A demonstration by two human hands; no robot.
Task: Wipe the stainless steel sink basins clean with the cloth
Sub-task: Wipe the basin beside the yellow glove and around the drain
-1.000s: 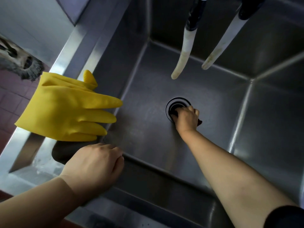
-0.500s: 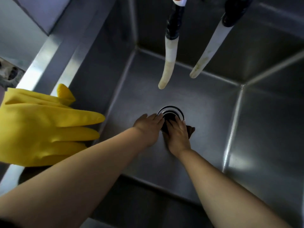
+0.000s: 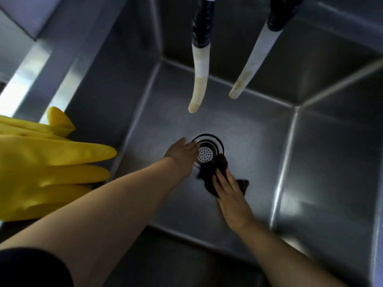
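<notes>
My right hand [image 3: 230, 195] presses flat on the dark cloth [image 3: 211, 175] just beside the drain [image 3: 208, 151]; my left hand [image 3: 182, 155], open, touches its rim. Two hoses [image 3: 199, 65] hang above; yellow gloves [image 3: 47, 160] drape the sink [image 3: 310, 162] edge.

Dark cloth [image 3: 210, 176] crumpled beside drain — steel basin [image 3: 259, 146] floor

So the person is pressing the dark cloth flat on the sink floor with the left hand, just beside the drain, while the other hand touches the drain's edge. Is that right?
Not quite: in the head view it is the right hand that presses the dark cloth flat on the sink floor, just beside the drain. The left hand is the one that touches the drain's edge.
</notes>
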